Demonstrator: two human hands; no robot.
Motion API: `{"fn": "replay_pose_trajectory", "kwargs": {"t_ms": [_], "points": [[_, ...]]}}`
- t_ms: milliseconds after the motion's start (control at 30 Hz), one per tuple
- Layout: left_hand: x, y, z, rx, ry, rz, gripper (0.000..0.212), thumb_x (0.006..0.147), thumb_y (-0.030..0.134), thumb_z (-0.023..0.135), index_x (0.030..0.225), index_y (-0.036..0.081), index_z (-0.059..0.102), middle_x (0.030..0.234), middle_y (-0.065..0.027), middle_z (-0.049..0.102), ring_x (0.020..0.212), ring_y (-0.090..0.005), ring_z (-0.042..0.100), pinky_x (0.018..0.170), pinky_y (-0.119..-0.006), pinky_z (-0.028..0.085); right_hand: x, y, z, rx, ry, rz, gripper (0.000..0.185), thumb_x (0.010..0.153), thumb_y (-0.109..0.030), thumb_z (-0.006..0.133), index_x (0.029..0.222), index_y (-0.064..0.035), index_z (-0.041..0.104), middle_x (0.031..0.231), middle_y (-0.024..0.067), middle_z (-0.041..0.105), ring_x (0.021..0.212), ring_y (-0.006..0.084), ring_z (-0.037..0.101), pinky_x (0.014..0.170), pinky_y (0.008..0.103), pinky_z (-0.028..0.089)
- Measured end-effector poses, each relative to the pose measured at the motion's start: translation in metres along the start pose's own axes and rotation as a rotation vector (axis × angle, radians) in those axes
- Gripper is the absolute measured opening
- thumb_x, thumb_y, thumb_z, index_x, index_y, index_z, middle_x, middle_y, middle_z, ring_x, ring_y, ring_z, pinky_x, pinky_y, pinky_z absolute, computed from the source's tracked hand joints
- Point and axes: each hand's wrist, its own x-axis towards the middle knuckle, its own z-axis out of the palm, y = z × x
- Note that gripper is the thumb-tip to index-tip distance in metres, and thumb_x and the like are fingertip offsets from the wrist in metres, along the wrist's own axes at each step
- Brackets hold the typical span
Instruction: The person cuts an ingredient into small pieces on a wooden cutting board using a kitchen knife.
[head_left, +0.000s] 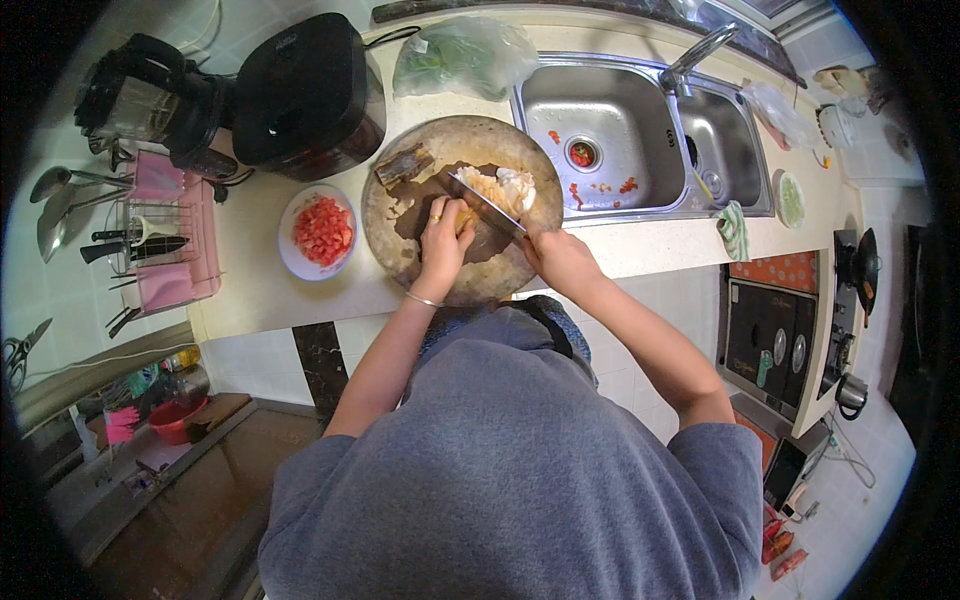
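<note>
On a round wooden chopping board (480, 135), my right hand (561, 259) grips the handle of a kitchen knife (487, 206). Its blade slants up and left across the board. Just left of the blade, my left hand (445, 238) holds down a yellowish piece of food (465, 219), mostly hidden under the fingers. Beyond the blade lies a heap of pale cut food (504, 189) whose kind I cannot tell. A dark damp patch spreads over the board around my left hand. Near the upper left rim rests a rough brown piece (403, 165), perhaps wood.
Left of the board stands a white bowl of diced red food (322, 231). A black appliance (304, 94) and a plastic bag of greens (465, 60) stand behind. The double steel sink (607, 94) adjoins at right. Knives hang in a pink rack (206, 247) at far left.
</note>
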Motion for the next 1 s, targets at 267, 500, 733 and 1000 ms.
{"fn": "replay_pose_trajectory", "kwargs": {"t_ms": [267, 500, 733, 1000], "points": [[-0.001, -0.004, 0.0, -0.012, -0.036, 0.005, 0.028, 0.081, 0.004, 0.065, 0.106, 0.006, 0.054, 0.116, -0.0176, 0.052, 0.093, -0.0429, 0.058, 0.074, -0.045, 0.049, 0.031, -0.005, 0.01, -0.001, -0.002, -0.044, 0.019, 0.091, -0.02, 0.055, 0.096, -0.0009, 0.057, 0.075, 0.0225, 0.066, 0.075, 0.04, 0.066, 0.066, 0.0493, 0.053], [0.001, 0.0, -0.001, -0.033, -0.055, -0.007, 0.034, 0.077, 0.002, 0.066, 0.108, 0.006, 0.054, 0.117, -0.0186, 0.053, 0.096, -0.0434, 0.058, 0.078, -0.046, 0.05, 0.041, -0.007, 0.02, -0.007, 0.029, -0.049, 0.02, 0.09, -0.019, 0.055, 0.1, -0.0018, 0.058, 0.078, 0.0225, 0.067, 0.075, 0.0395, 0.067, 0.067, 0.0491, 0.053], [0.0, -0.003, -0.001, -0.032, -0.053, -0.013, 0.034, 0.077, 0.002, 0.066, 0.109, 0.007, 0.054, 0.116, -0.018, 0.052, 0.094, -0.0435, 0.059, 0.077, -0.047, 0.05, 0.007, 0.007, 0.013, -0.019, -0.058, -0.002, 0.021, 0.09, -0.017, 0.054, 0.105, -0.0021, 0.057, 0.073, 0.0224, 0.065, 0.071, 0.0407, 0.066, 0.065, 0.0502, 0.052], [-0.001, -0.001, -0.001, -0.01, -0.069, -0.021, 0.034, 0.078, 0.002, 0.065, 0.109, 0.007, 0.053, 0.115, -0.0181, 0.052, 0.093, -0.0436, 0.058, 0.076, -0.048, 0.049, 0.037, -0.009, 0.033, -0.024, 0.053, -0.013, 0.017, 0.092, -0.018, 0.052, 0.098, -0.0021, 0.054, 0.072, 0.0214, 0.066, 0.069, 0.039, 0.067, 0.063, 0.0495, 0.053]]}}
